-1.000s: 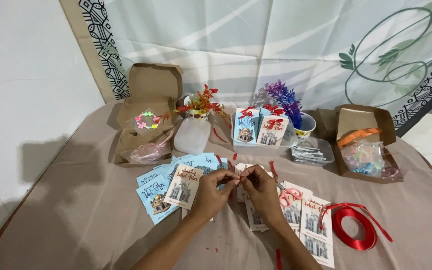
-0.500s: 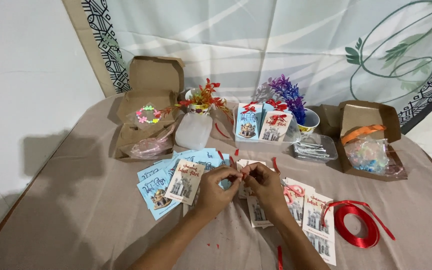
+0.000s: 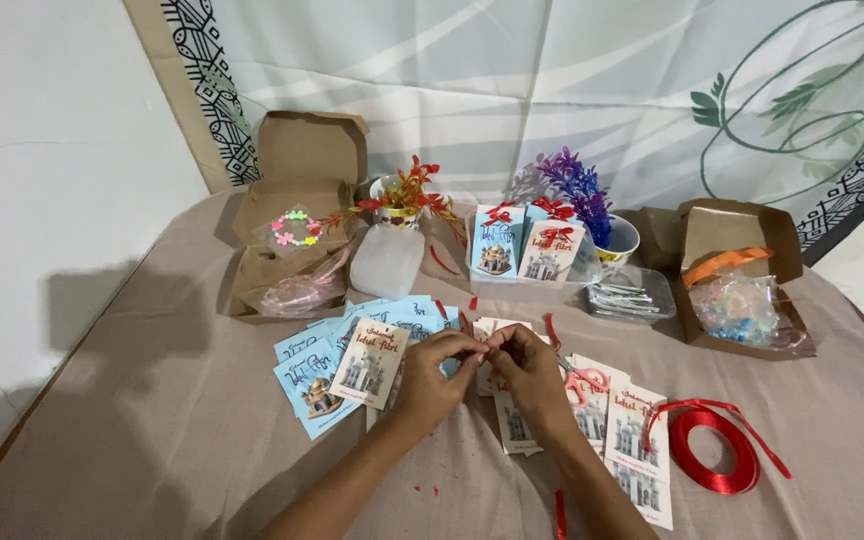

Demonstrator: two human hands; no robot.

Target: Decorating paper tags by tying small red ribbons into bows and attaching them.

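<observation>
A short piece of thin red ribbon (image 3: 479,352) is pinched between the fingertips of the left hand (image 3: 434,378) and right hand (image 3: 529,372), which meet above the middle of the worktop. Most of it is hidden by the fingers, so its shape cannot be told. It hangs just above white cards (image 3: 508,420) printed with a domed building.

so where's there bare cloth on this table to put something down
Bare tan tablecloth lies at the near left, between the blue printed cards and the table edge. A smaller patch sits at the near right, past the red ribbon coil. Around both hands, left hand and right hand, and along the back row of brown cardboard boxes, it is crowded.
</observation>
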